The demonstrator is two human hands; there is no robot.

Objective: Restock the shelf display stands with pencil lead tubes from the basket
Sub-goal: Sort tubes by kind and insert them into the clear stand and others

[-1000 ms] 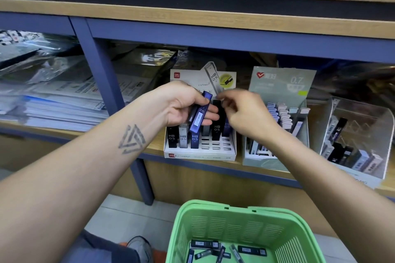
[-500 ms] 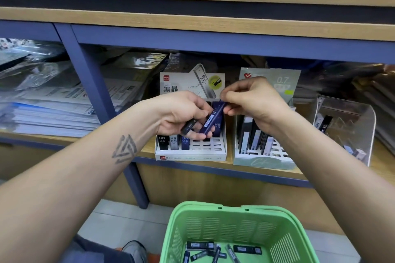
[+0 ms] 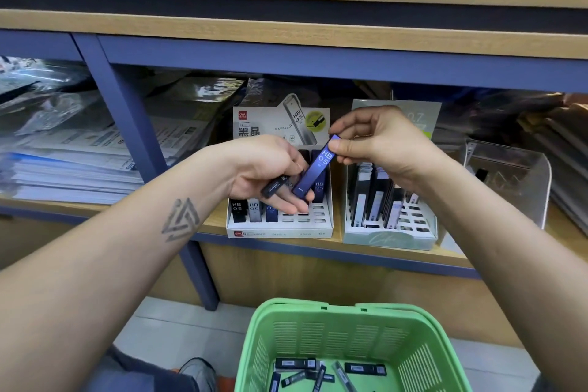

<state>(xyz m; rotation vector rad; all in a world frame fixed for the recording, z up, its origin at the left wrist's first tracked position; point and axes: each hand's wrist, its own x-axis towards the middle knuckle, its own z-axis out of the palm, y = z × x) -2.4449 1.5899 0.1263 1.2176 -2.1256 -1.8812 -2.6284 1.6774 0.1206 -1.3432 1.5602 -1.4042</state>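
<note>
Green plastic, my basket (image 3: 346, 328) sits nearest, more lead tubes (image 3: 366, 368) loose in it. Beyond it, my left hand (image 3: 270, 172) curls round a black tube (image 3: 275, 187). My right hand (image 3: 378, 143) now pinches the top of the blue tube (image 3: 315, 169), a moment ago still in my left. It hangs tilted over the white stand (image 3: 280, 229); its near-right slots look free for it.

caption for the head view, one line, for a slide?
Right hand pinches a blue tube from the left hand, above the white stand; basket below.
</note>
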